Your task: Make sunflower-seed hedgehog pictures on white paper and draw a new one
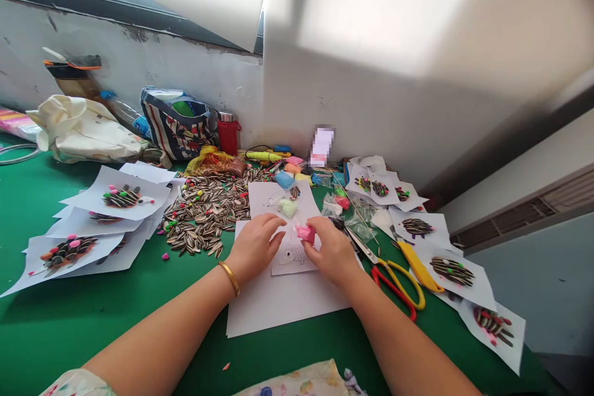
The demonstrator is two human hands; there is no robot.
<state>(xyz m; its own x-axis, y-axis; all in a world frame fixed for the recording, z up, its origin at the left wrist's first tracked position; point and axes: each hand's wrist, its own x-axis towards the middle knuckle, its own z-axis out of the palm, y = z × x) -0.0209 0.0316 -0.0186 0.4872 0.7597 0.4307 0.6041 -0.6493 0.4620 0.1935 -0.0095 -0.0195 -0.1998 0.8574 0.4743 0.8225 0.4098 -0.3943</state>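
My right hand (335,253) pinches a lump of pink modelling clay (305,233) between thumb and fingers. Across from it, my left hand (256,246), with a gold bangle on the wrist, is curved with thumb and fingertips apart and nothing visible between them. Both hands hover low over white paper sheets (278,303). Between them lies a small sheet with a line drawing of a hedgehog-like animal (293,257), partly covered by the right hand. A pale green clay lump (288,207) sits just beyond the fingers.
Sunflower seeds (204,210) are heaped to the left. Seed-decorated pictures lie on paper at left (93,223) and right (417,221). Scissors (420,288) and a yellow utility knife (420,266) lie by my right forearm. A red bottle (227,134) and striped bag (174,127) stand against the wall.
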